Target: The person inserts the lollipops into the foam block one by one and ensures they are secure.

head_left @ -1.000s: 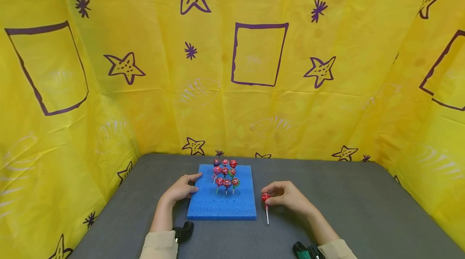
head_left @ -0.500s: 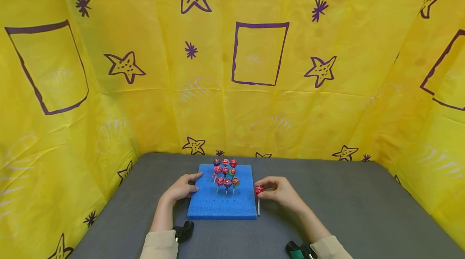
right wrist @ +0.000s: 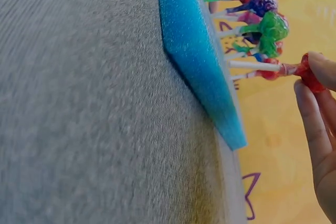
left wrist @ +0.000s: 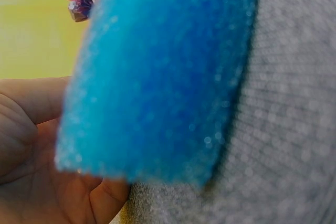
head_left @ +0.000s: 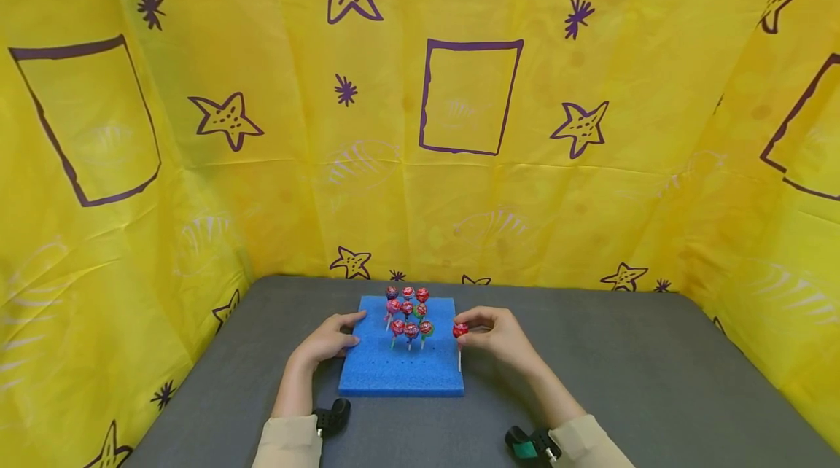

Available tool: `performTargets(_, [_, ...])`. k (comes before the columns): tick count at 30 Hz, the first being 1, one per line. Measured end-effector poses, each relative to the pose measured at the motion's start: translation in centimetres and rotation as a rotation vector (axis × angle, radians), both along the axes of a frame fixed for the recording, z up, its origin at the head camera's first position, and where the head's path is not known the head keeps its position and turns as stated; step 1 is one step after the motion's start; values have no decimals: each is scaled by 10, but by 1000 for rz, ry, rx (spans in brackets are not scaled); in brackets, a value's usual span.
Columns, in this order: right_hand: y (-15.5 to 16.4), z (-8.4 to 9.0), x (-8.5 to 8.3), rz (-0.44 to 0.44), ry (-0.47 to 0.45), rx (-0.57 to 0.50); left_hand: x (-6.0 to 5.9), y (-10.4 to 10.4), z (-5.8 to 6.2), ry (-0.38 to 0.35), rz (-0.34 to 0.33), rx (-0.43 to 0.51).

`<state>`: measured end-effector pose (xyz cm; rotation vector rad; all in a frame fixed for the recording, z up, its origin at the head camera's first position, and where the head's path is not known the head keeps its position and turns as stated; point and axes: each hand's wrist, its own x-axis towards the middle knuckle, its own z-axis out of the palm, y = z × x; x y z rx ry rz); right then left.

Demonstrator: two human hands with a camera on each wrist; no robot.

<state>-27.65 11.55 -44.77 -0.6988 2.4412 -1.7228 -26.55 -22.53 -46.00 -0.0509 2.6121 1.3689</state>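
A blue foam block lies on the grey table, and several wrapped lollipops stand upright in its far half. My left hand rests on the block's left edge with relaxed fingers; the left wrist view shows the foam against the palm. My right hand pinches the head of a red lollipop above the block's right edge, its white stick pointing down. In the right wrist view the red lollipop sits between fingertips, with its stick tip close to the foam.
Grey felt table stretches to the right and in front. Yellow patterned cloth walls enclose the back and both sides. Black wrist devices sit at both cuffs near the front edge.
My right hand has lifted the red lollipop off the table and carried it left and farther back, to the block's right edge. The left hand has stayed put.
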Motion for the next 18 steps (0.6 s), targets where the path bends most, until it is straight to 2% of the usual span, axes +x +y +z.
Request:
performTargets(13, [-16,4,-2,-79,38,-145,0,-1,0,-4,-1,2])
performTargets(18, [-24,3,-3,-91,41,-169,0,0,0,-2,-3,8])
